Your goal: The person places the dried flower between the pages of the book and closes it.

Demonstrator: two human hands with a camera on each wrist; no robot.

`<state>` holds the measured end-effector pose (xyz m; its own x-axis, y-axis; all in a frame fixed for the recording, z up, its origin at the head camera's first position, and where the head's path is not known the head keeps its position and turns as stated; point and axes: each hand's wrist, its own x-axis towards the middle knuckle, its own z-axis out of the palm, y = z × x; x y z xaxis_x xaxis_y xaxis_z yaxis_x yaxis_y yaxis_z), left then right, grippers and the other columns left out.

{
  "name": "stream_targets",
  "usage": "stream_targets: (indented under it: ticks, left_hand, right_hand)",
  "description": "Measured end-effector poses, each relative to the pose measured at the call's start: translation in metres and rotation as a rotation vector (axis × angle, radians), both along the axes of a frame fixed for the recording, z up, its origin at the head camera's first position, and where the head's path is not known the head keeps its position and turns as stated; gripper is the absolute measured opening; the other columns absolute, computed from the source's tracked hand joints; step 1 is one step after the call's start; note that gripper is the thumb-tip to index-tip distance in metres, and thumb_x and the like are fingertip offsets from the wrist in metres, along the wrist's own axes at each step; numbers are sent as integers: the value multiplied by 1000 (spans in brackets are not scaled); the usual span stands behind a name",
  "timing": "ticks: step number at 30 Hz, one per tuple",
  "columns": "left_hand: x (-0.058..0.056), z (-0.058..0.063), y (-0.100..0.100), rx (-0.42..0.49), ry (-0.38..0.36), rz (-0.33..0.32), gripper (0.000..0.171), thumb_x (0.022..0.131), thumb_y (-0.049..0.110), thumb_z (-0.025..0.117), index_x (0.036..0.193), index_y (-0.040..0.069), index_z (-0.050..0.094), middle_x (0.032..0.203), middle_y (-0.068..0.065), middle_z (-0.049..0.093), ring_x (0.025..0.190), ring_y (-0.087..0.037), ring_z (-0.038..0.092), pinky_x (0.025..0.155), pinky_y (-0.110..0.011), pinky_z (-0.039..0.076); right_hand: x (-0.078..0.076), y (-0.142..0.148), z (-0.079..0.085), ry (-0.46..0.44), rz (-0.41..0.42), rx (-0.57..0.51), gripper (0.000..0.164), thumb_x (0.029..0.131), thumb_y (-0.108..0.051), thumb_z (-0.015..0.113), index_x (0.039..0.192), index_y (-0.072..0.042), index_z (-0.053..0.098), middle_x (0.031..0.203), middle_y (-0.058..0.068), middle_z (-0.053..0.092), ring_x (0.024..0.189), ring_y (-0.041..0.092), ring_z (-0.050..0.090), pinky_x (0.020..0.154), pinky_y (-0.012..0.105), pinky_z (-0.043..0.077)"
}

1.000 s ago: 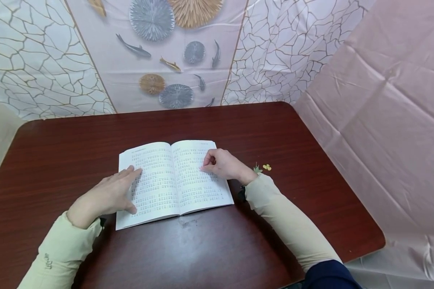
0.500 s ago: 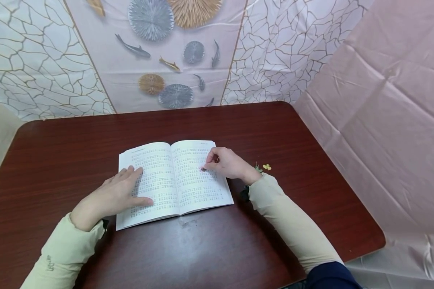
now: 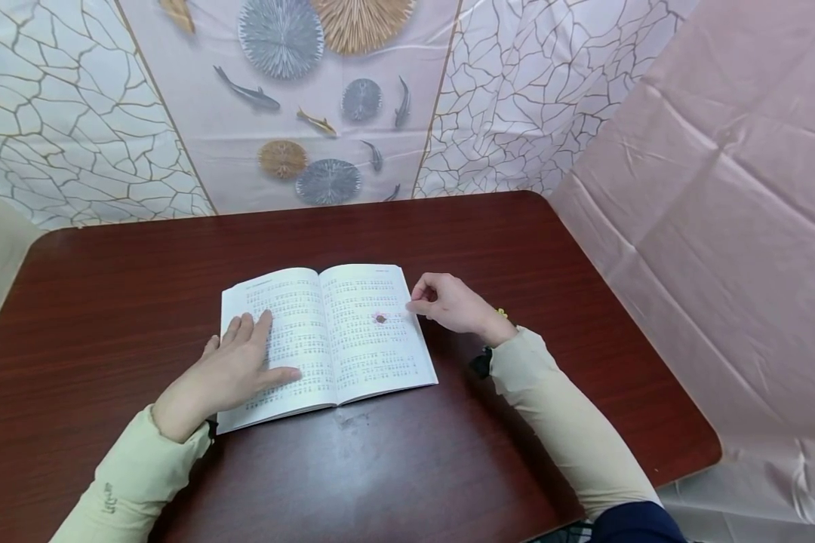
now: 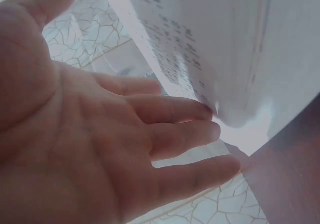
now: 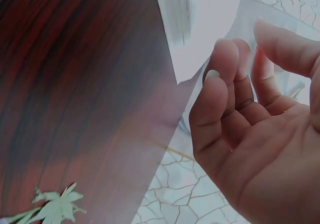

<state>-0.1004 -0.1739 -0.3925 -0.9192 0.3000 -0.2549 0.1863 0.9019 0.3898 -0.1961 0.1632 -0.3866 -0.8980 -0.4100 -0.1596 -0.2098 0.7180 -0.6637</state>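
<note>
An open book (image 3: 329,339) of printed text lies on the dark red table. On its right page is a small flower (image 3: 380,319) with a dark centre and pale pink petals. My left hand (image 3: 234,373) rests on the left page with fingers spread; in the left wrist view its fingertips touch the page. Just off the book's right edge is my right hand (image 3: 451,305), fingers loosely curled. In the right wrist view there is a gap between thumb and fingers, with nothing held.
A green leaf (image 5: 57,208) lies on the table (image 5: 75,83) in the right wrist view. A bit of yellow flower (image 3: 502,313) shows behind the right wrist. Patterned cloth (image 3: 353,98) hangs behind the table.
My right hand has let go of the flower and moved right, off the page, leaving the flower in view. My left hand has slid slightly right on the left page, its thumb spread wider.
</note>
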Motion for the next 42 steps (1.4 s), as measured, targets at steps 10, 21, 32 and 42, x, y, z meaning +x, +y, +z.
stream_targets:
  ticks: [10,21,32,42]
  left_hand:
    - [1,2,3,42,-6,-3,103,90,59,57,151,-10,11,149,-41,17,139,-55,14,101,-76,16]
    - [1,4,6,62,-14,19,106,88,59,61,151,-9,9,151,-40,13,140,-54,11,98,-79,11]
    - [1,5,8,99,35,0,104,90,59,59,152,-8,9,152,-35,18,140,-52,17,104,-73,15]
    - [3,7,8,403,121,-255,71,93,51,59,149,12,39,157,-14,23,144,-36,16,110,-59,21]
  right_hand:
    - [2,10,1,-19,-46,-14,14,93,-23,67,92,-10,61,82,7,59,70,21,56,59,30,43]
    - [1,12,-3,-17,-45,-4,13,93,-22,66,92,-10,61,82,8,59,70,21,55,59,30,42]
    - [0,14,-3,-14,-53,-5,13,93,-23,67,92,-11,61,81,9,59,71,21,56,60,31,43]
    - [-2,28,5,8,-99,-40,15,92,-23,68,92,-9,62,81,9,60,73,23,60,61,33,45]
